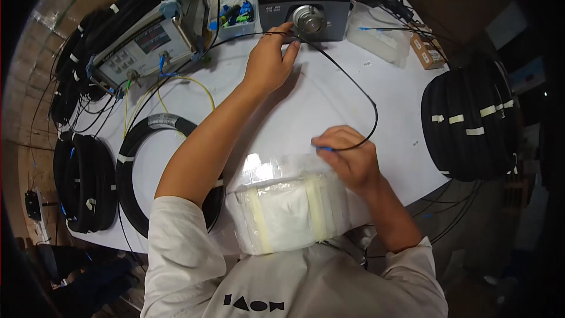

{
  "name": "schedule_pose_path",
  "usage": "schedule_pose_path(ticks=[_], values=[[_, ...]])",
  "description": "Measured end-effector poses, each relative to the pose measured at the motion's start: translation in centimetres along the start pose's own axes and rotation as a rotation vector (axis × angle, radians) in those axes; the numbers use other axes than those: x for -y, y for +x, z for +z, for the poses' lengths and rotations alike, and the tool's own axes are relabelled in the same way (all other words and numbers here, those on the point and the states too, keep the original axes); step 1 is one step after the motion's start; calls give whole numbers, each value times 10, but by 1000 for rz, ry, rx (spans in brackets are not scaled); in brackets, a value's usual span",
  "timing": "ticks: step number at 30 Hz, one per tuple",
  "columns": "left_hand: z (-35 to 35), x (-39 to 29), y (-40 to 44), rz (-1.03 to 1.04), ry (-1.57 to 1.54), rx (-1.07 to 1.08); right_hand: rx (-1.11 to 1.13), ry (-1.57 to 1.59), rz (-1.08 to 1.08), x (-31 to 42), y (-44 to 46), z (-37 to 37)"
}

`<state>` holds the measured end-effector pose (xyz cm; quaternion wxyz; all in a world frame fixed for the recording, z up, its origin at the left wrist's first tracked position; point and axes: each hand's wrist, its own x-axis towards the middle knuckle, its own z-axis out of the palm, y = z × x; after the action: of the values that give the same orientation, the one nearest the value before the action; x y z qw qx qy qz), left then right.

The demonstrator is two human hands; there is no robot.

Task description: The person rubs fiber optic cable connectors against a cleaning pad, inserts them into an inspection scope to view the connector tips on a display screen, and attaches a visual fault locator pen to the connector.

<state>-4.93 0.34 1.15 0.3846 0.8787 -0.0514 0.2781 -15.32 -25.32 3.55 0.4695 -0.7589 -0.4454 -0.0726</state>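
Note:
My right hand [353, 156] is closed on a black cable [376, 109] near its end, where a blue connector [324, 148] sticks out between the fingers. From there the cable loops up and back past my left hand [271, 62]. That hand reaches to the front of a dark grey instrument [332, 30], its fingertips beside the round metal fixture [309, 19]. Its thumb is apart from the fingers, and the cable crosses at the fingers. Between my arms, close to my body, sits a white pad wrapped in clear plastic [288, 212] with yellowish strips.
At left stand a grey test instrument [144, 47] with a screen and coiled black cables [85, 182]. A large cable coil [132, 194] lies by my left arm. At right are a thick coil stack [471, 123], a clear plastic box [376, 35] and a small carton [426, 52].

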Motion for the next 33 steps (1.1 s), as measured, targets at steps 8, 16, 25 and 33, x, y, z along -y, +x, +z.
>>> schedule_pose_path(ticks=[8,16,25,33], values=[[45,10,30,183,-64,-349,-392,-149,-117,-82,94,-2],[52,18,28,246,114,-323,-503,-199,-220,-133,145,13],[57,18,29,236,173,-326,-472,-323,-333,-146,148,15],[55,17,29,259,189,-313,-521,-423,-349,-138,153,15]])
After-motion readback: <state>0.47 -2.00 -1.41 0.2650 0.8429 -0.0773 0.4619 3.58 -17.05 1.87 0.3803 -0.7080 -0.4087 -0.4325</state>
